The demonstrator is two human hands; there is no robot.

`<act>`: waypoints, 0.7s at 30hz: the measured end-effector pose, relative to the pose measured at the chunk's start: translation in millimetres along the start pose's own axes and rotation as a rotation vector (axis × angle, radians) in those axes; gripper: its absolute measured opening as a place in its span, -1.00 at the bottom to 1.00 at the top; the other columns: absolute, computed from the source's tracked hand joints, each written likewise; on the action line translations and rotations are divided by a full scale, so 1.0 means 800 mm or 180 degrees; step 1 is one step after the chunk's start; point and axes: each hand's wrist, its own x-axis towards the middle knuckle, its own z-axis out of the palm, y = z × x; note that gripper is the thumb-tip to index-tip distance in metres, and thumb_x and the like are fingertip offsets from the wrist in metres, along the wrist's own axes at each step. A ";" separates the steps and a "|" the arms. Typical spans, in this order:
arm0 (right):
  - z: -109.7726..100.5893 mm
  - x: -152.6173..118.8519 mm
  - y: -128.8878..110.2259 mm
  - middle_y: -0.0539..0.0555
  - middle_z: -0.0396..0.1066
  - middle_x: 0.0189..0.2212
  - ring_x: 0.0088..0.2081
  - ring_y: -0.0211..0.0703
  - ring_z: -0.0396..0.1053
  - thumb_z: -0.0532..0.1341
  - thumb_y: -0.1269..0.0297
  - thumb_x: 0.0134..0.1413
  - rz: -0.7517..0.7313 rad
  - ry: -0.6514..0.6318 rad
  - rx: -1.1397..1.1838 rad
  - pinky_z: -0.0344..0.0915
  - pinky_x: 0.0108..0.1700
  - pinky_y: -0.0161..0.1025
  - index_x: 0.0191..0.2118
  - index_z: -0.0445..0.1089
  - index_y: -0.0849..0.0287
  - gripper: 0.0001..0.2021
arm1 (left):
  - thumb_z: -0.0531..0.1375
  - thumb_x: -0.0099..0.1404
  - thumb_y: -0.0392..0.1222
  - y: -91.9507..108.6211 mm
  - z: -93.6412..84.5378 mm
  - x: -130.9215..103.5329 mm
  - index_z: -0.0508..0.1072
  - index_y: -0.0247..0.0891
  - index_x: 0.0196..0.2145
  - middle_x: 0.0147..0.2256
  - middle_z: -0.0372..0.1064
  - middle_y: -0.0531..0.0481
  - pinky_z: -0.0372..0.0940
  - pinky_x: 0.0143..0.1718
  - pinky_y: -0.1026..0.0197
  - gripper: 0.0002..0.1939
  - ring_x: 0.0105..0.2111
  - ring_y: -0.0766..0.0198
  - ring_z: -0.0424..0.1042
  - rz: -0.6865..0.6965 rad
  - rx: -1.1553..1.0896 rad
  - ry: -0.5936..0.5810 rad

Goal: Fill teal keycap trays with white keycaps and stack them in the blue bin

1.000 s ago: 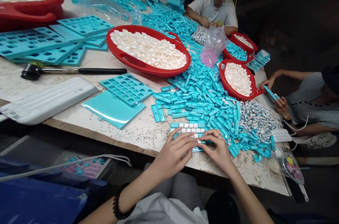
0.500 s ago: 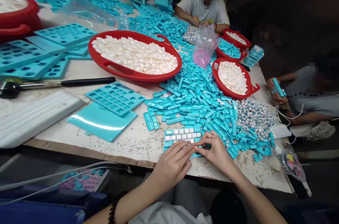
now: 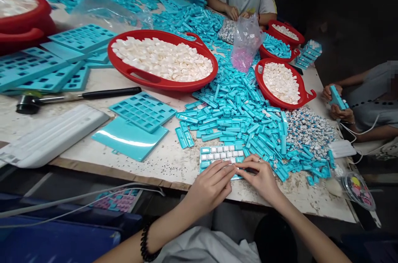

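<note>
A small blue key panel point(image 3: 205, 157) with rows of white keycaps lies at the front edge of the table. My left hand point(image 3: 213, 184) rests over its lower part, fingers together, the fingertips touching the keys; anything beneath them is hidden. From the right, my right hand point(image 3: 259, 176) meets it, thumb and forefinger pinched at the panel's lower right on something too small to make out. Beyond the panel spreads a heap of long blue keycaps point(image 3: 233, 118). A large red basket point(image 3: 137, 74) of white keycaps stands behind, to the left.
Left are a blue grid frame point(image 3: 143, 109), a glossy blue plate point(image 3: 130, 140), a black-handled mallet point(image 3: 108, 93) and a white case point(image 3: 59, 136). Right are a smaller red basket point(image 3: 273, 99) and small white-and-blue pieces point(image 3: 307, 130). Another person sits across; one at right holds a blue block point(image 3: 337, 97).
The whole view has shifted, so the table and things on it appear farther right and slightly higher. Both my hands stay at the panel, nearly in the same pose.
</note>
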 end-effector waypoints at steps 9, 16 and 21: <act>-0.015 -0.016 -0.029 0.08 0.47 -0.28 -0.42 -0.24 0.39 0.21 0.29 0.28 0.0260 0.0300 -0.0063 0.31 -0.47 -0.34 -0.06 0.57 0.07 -0.78 | 0.12 0.40 -0.37 0.004 -0.020 0.010 0.40 -0.24 0.13 0.02 0.51 -0.13 0.40 0.10 0.05 -0.63 0.04 0.13 0.48 -0.0343 -0.0236 -0.0138; 0.018 -0.042 -0.031 0.11 0.45 -0.28 -0.42 -0.22 0.38 0.22 0.21 0.30 0.0597 0.1222 0.0052 0.31 -0.49 -0.32 -0.11 0.56 0.12 -0.81 | 0.24 0.34 -0.14 -0.024 -0.035 0.025 0.27 -0.18 0.28 0.18 0.39 -0.19 0.22 0.18 -0.17 -0.42 0.16 -0.09 0.36 -0.0626 0.0445 -0.0511; 0.047 -0.042 -0.033 0.14 0.45 -0.17 -0.37 -0.17 0.37 0.24 0.21 0.29 0.0537 0.1588 -0.0180 0.41 -0.32 -0.22 0.01 0.51 0.07 -0.77 | 0.28 0.28 -0.08 -0.036 -0.033 0.028 0.28 -0.17 0.27 0.08 0.45 -0.19 0.23 0.11 -0.15 -0.38 0.06 -0.11 0.42 -0.0521 0.0619 -0.0340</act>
